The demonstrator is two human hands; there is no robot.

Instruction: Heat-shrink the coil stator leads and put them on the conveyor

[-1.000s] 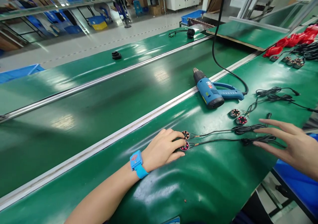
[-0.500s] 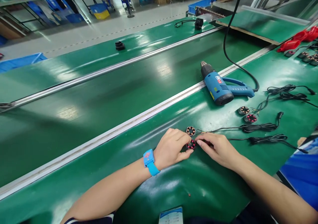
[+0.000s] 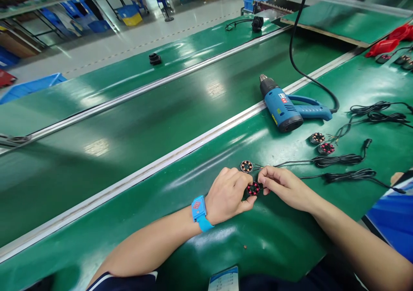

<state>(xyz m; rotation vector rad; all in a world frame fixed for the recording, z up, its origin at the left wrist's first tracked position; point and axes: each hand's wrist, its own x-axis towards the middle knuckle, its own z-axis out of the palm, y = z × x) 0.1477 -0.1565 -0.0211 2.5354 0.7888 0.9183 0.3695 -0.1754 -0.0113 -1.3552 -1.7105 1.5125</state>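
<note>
Between the thumb and fingers of my left hand is a small round motor stator with red windings, held by its rim just above the green mat. A blue strap circles that wrist. My right hand is closed in a pinch at the stator's right side, on thin wires mostly hidden by the fingertips. A black cable comes out from behind this hand to a coiled bundle. Just beyond the fingers lies a second stator with copper windings, its wires joined to another black cable.
A blue heat gun lies across the metal rail, its cord rising upward. Two more stators and coiled cables are at right. Red scoops sit far right. Across the sunken belt are black parts.
Both hands and the red-wound stator have shifted slightly right. The stator is tilted a little more, and my right fingers have curled tighter beside it. The view has also shifted slightly.
</note>
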